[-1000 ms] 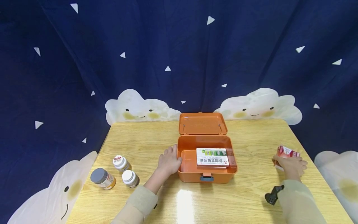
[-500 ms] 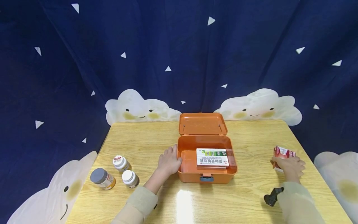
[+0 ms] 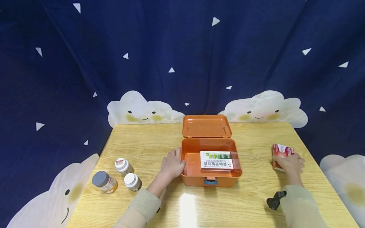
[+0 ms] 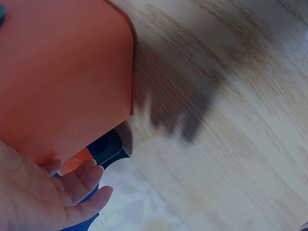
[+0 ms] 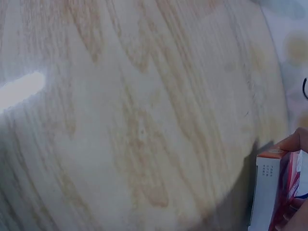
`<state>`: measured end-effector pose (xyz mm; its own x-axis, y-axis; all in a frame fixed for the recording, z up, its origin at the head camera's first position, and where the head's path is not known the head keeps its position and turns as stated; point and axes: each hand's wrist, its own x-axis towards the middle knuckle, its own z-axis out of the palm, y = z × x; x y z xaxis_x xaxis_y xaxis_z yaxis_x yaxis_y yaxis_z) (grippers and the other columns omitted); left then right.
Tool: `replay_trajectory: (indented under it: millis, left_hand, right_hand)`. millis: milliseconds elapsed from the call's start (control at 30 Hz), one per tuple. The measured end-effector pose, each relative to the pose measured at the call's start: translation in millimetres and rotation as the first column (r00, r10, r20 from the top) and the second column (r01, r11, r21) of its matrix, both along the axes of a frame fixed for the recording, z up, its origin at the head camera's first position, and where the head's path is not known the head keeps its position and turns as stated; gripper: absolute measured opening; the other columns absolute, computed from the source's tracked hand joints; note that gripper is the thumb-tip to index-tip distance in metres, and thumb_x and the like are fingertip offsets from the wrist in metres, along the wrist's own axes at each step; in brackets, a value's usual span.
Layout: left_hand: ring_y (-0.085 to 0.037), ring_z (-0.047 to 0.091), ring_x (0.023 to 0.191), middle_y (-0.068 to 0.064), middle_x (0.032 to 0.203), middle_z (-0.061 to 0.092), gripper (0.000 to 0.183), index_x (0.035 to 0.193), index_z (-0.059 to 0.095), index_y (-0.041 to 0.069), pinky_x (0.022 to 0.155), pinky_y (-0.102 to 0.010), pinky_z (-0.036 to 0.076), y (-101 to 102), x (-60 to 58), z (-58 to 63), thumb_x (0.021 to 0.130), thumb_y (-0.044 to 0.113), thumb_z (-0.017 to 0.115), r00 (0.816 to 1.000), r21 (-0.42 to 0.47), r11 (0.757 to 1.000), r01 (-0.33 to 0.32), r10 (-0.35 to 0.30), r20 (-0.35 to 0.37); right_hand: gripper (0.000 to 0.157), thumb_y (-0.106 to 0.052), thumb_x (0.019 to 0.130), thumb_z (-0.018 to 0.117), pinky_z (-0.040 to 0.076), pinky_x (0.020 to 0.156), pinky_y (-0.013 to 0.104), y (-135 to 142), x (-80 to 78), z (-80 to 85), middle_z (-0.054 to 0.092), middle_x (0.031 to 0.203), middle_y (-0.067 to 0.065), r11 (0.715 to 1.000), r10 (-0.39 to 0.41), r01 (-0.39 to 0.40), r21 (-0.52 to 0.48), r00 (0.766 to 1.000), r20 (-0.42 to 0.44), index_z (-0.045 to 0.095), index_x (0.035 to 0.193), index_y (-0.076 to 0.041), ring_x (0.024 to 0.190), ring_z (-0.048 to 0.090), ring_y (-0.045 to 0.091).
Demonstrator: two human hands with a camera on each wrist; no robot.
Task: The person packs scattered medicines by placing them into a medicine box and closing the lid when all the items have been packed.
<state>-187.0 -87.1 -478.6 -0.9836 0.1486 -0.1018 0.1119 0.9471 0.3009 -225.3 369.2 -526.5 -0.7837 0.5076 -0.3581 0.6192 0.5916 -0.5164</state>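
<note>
My right hand [image 3: 292, 163] grips a red-and-white medicine box [image 3: 279, 151] over the right side of the table, thumb and fingers on opposite sides. In the right wrist view, the white printed end of the medicine box [image 5: 266, 192] shows at the lower right, fingers [image 5: 294, 141] against its edge. At the left wall of an orange plastic case [image 3: 196, 181] my left hand [image 3: 172, 163] rests with relaxed fingers, thumb near the rim. The left wrist view has those fingers [image 4: 79, 185] loosely bent beside the orange wall. A white-and-green medicine box [image 3: 216, 161] lies inside the case.
The case's lid [image 3: 207, 126] is swung back behind it. On the left stand a grey-capped bottle [image 3: 105, 182] and two white-capped bottles, one labelled on its cap [image 3: 122, 164], one plain-capped [image 3: 132, 181]. A dark blue curtain [image 3: 182, 57] hangs behind the wooden table [image 3: 151, 139].
My right hand has moved left and slightly away from me, carrying the red-and-white medicine box with it. The left hand and the orange case have stayed in place.
</note>
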Motion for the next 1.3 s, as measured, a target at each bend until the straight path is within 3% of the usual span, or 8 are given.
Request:
replay_trajectory:
  millis: [267,567,933,1300]
  left_hand:
    - [-0.033,0.044,0.113,-0.016,0.126,0.044,0.058,0.138,0.029,0.006,0.085,-0.05,0.039,0,-1.1,-1.9,0.088,0.033,0.039,1.0,0.0,1.0,-0.002,0.002,0.009]
    - [-0.032,0.044,0.111,-0.015,0.124,0.045,0.057,0.137,0.029,0.007,0.084,-0.049,0.039,0,-1.5,-2.7,0.088,0.033,0.04,1.0,0.003,1.0,-0.007,0.007,0.008]
    - [-0.033,0.042,0.115,-0.015,0.128,0.043,0.06,0.14,0.028,0.006,0.087,-0.051,0.037,0,-2.0,-2.3,0.088,0.033,0.039,1.0,0.019,1.0,-0.012,0.012,0.025]
    - [-0.033,0.043,0.114,-0.015,0.127,0.043,0.059,0.139,0.028,0.006,0.086,-0.05,0.038,0,-2.0,-2.5,0.088,0.033,0.039,1.0,0.009,1.0,-0.01,0.01,0.016]
  right_hand:
    - [0.099,-0.034,0.075,0.063,0.024,0.091,0.064,-16,-11.5,20.9,0.013,0.129,0.039,1.0,0.028,-0.028,0.0,0.995,-0.099,0.002,0.136,0.015,0.116,0.018,0.054]
    - [0.098,-0.026,0.072,0.068,0.026,0.09,0.061,-33,-22.0,50.2,0.015,0.131,0.039,0.991,0.136,-0.129,0.048,0.969,-0.207,0.006,0.138,0.012,0.117,0.019,0.054]
    - [0.097,-0.018,0.067,0.072,0.025,0.091,0.06,-58,-29.1,85.5,0.022,0.127,0.039,0.947,0.318,-0.283,0.151,0.893,-0.319,0.012,0.138,0.012,0.115,0.023,0.052]
    - [0.099,-0.01,0.062,0.075,0.025,0.091,0.063,-88,-27.6,114.3,0.023,0.128,0.038,0.892,0.451,-0.415,0.18,0.797,-0.402,0.015,0.138,0.011,0.114,0.025,0.052]
